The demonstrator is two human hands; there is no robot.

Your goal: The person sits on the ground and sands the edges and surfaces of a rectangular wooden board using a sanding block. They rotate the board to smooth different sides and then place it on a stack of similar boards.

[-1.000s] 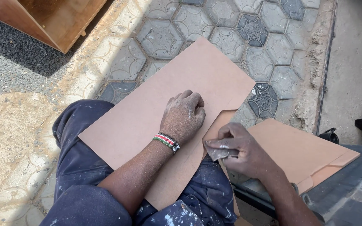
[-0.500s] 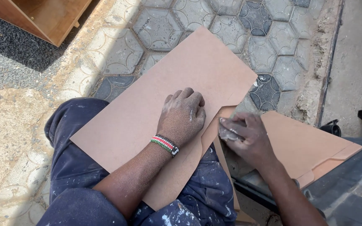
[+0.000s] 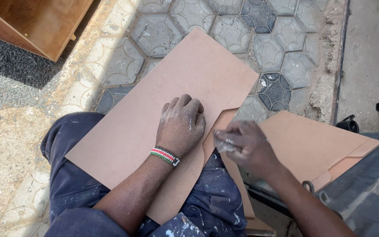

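Observation:
A flat brown fibreboard panel lies across my lap, over dark blue trousers. My left hand, with a beaded bracelet at the wrist, presses palm down on the panel near its notched right edge. My right hand is closed on a small grey piece of sandpaper and holds it against the cut edge of the panel, just right of my left hand. The hand is slightly blurred.
More brown panels lie stacked to the right beside a dark grey surface. Hexagonal paving lies ahead. A wooden cabinet piece sits at the top left on dark gravel.
My right hand with the sandpaper has slid up along the cut edge of the panel. My left hand has stayed pressed on the panel.

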